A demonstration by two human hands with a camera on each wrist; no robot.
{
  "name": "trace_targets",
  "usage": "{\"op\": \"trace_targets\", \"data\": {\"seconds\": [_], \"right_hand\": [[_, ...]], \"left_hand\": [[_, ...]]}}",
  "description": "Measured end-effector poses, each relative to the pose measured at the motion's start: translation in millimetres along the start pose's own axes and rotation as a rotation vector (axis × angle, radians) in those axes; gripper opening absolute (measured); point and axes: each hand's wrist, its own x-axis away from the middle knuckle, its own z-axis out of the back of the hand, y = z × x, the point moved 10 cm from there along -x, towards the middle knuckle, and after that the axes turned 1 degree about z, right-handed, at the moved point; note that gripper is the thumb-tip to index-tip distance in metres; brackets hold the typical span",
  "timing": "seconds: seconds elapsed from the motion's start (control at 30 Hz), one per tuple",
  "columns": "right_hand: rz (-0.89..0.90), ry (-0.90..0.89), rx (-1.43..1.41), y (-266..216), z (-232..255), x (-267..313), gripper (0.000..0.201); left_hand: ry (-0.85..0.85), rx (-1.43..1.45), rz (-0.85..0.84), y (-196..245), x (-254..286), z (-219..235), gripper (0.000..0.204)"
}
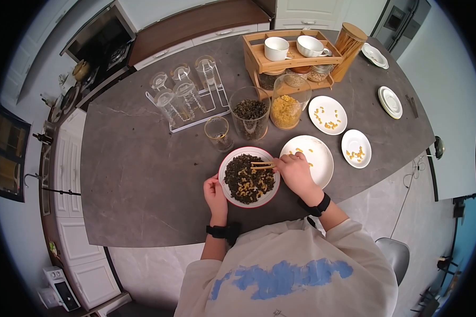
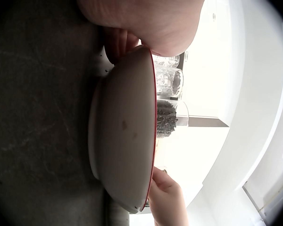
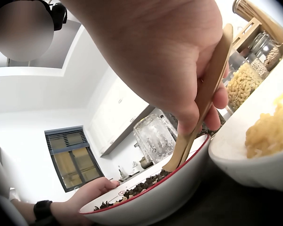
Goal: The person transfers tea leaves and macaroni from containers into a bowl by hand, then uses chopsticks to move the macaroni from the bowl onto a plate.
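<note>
A white bowl point(image 2: 122, 127) with a red rim sits on the table in front of the person, filled with dark dried leaves point(image 1: 234, 170). Yellow macaroni point(image 1: 246, 189) lies scattered on the leaves, mostly toward the near side. My left hand point(image 1: 214, 195) grips the bowl's left edge, with fingers against its outside. From the right, my right hand point(image 1: 295, 171) pinches wooden tongs point(image 3: 206, 94), whose tips reach down into the bowl in the right wrist view. Under the right hand's side stands a white plate point(image 1: 322, 168) with some macaroni on it.
Behind the bowl stand a drinking glass point(image 1: 217, 127), a glass jar of dark leaves point(image 1: 249, 113) and a jar of macaroni point(image 1: 285, 112). A glass rack point(image 1: 195, 122) is at the back left, a wooden shelf point(image 1: 280, 64) at the back. Two smaller plates point(image 1: 339, 110) hold macaroni.
</note>
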Motion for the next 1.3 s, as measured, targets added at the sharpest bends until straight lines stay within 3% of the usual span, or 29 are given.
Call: {"op": "trace_targets", "data": {"seconds": [0.47, 1.07, 1.3], "right_hand": [[-0.042, -0.016, -0.024, 6.3, 10.9, 0.0, 0.013], [-0.287, 0.002, 0.127, 71.5, 51.9, 52.3, 0.013], [-0.214, 0.0, 0.058, 51.2, 43.7, 37.8, 0.015]], "left_hand": [[-0.013, 0.002, -0.003, 0.0, 0.0, -0.2, 0.006], [-0.002, 0.019, 0.0, -1.6, -0.5, 0.0, 0.005], [0.009, 0.014, -0.004, 0.4, 0.1, -0.3, 0.004]]}}
